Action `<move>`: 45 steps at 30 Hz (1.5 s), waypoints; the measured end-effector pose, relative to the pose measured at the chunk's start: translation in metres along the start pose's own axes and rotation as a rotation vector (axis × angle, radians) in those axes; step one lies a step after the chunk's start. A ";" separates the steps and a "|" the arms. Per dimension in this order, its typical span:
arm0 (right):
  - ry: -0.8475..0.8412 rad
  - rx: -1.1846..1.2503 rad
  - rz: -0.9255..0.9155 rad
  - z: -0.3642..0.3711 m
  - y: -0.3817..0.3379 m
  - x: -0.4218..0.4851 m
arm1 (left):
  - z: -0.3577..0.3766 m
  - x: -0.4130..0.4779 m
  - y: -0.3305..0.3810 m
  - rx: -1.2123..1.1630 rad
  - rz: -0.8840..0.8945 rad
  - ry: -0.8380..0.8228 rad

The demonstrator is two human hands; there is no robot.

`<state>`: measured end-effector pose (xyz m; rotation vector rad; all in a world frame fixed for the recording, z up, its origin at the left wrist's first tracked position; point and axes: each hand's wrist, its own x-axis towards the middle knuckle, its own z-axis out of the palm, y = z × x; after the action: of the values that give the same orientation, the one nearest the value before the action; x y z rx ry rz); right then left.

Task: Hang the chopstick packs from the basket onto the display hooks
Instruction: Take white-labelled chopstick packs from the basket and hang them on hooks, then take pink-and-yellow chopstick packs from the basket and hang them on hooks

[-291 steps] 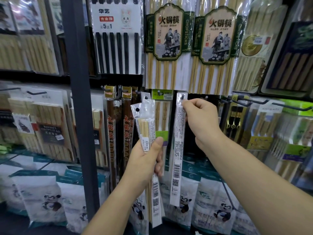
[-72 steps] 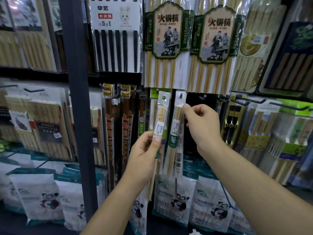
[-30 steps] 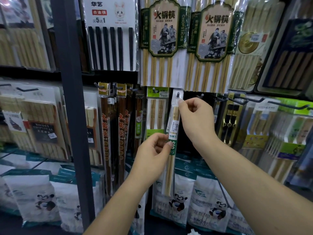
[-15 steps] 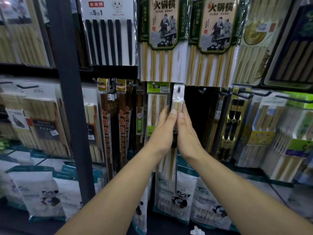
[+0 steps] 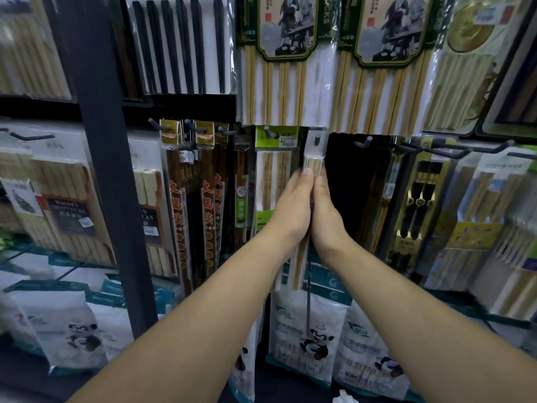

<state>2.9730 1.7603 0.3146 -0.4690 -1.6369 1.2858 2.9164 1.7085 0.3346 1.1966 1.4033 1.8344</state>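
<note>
A slim clear chopstick pack with pale bamboo sticks hangs by its hole on a display hook in the middle row. My left hand lies flat against its left side and my right hand flat against its right side. The fingers are straight and the fingertips meet just below the pack's header, so the pack is pressed between the two palms. Its lower end shows beneath my wrists. No basket is in view.
A green-header pack hangs just left of it, then dark red packs. A bare hook sticks out to the right. Large bamboo packs hang above and panda bags below. A dark upright post stands at left.
My right hand has left the pack's top and my left hand has risen; both now lie flat against the sides of the hanging pack. The view has moved closer to the rack.
</note>
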 end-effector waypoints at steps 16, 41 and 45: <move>0.021 -0.254 0.003 -0.040 0.001 -0.054 | -0.016 -0.063 0.004 0.152 0.009 -0.066; -0.753 -0.830 0.839 -0.083 0.271 -0.406 | -0.127 -0.367 -0.301 0.820 -0.909 0.091; -0.825 -0.826 0.895 -0.082 0.295 -0.432 | -0.125 -0.385 -0.313 0.765 -0.909 0.129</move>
<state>3.1673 1.5798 -0.1435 -1.4291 -2.8558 1.4555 2.9545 1.4317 -0.0940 0.5230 2.3141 0.7552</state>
